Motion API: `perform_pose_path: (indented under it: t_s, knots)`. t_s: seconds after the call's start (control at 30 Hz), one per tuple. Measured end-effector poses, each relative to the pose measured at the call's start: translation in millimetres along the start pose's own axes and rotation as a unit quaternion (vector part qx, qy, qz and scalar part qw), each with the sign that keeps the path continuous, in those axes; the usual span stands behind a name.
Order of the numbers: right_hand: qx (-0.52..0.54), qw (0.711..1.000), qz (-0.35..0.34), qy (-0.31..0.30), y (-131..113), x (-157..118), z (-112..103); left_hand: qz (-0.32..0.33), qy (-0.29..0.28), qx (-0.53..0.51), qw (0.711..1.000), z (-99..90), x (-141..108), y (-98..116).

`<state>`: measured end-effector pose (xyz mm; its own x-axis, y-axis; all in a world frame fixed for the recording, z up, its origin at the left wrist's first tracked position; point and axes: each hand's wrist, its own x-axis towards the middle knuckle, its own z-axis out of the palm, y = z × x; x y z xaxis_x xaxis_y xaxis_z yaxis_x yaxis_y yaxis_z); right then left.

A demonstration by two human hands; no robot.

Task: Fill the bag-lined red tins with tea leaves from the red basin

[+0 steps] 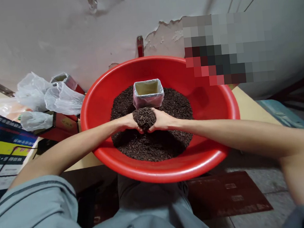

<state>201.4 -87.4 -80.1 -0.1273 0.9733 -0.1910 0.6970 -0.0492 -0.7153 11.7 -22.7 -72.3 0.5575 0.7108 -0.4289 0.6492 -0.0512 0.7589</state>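
Note:
My left hand (pixel 130 123) and my right hand (pixel 164 120) are cupped together around a heap of dark loose tea leaves (pixel 145 118). They hold it above the bed of the same tea leaves (pixel 150 153) in a wide red basin (pixel 170 176). Just beyond my fingers, a small box lined with a clear plastic bag (pixel 150 99) stands upright on the leaves, its mouth open. Little of the inside shows, and it looks pale. The undersides of both hands and some fingers are hidden by the heap.
Left of the basin are crumpled clear bags (pixel 34 90), another lined box (pixel 65 80) and a dark red box (pixel 62 125). Below them is a printed carton (pixel 4 148). The basin rests on a pale table (pixel 255 106) against a peeling wall. A pixelated patch covers the right rear.

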Motion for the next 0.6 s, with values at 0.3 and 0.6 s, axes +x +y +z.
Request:
perform_pose_path:
  t_s: [0.3, 0.6]
  knots:
    - [0.076, 0.997, -0.019, 0.019, -34.1, -15.3, -18.0, 0.013, -0.037, -0.010, 0.999, -28.6, -28.2, 30.2]
    - [0.064, 0.997, -0.018, 0.041, -83.3, -9.4, -97.9, -0.005, -0.053, 0.079, 0.995, -78.0, -34.6, 118.6]
